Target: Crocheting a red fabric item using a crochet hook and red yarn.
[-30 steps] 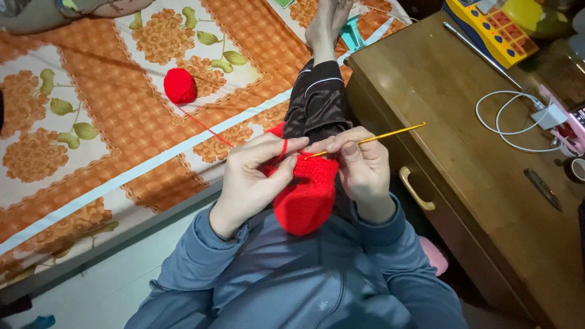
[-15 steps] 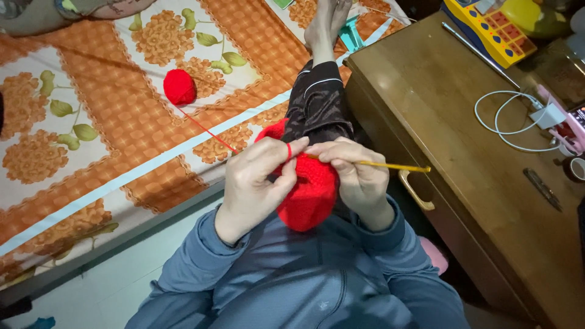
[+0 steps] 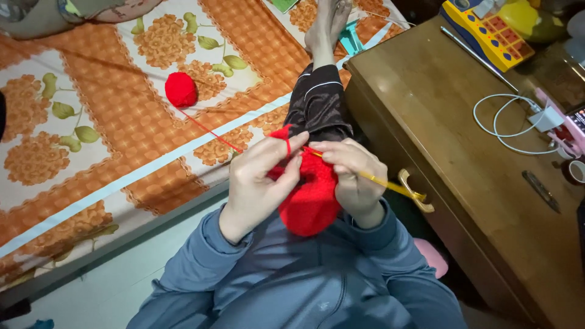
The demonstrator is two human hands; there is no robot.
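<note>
the red crocheted piece (image 3: 311, 198) hangs between both hands, over the person's lap and blue-grey top, below the dark trouser leg (image 3: 320, 106) stretched out toward the bed.

the left hand (image 3: 259, 183) is closed around the left edge of the piece, thumb and forefinger pinched at its top, with a loop of red yarn strand (image 3: 207, 129) over the raised fingertip. the right hand (image 3: 353, 180) is closed on a yellow crochet hook (image 3: 390, 184); its tip end meets the work near the fingertips of both hands, and its shaft sticks out to the right past the knuckles.

the strand runs taut from the left hand up and left across the bed to a red yarn ball (image 3: 181, 89), which lies well apart from the hands on the orange floral bedspread (image 3: 91, 122). a bare foot (image 3: 326, 24) rests on the bed further up.

just beside the right hand stands a brown wooden desk (image 3: 463, 183); its brass drawer handle (image 3: 416, 192) lies directly behind the end of the hook in this view. on the desk top, well clear of the hands: a coiled white cable (image 3: 503, 125) with charger, a yellow and blue box (image 3: 487, 33), a long thin grey rod (image 3: 478, 58). a pink stool edge (image 3: 434, 256) shows beneath the right elbow.
</note>
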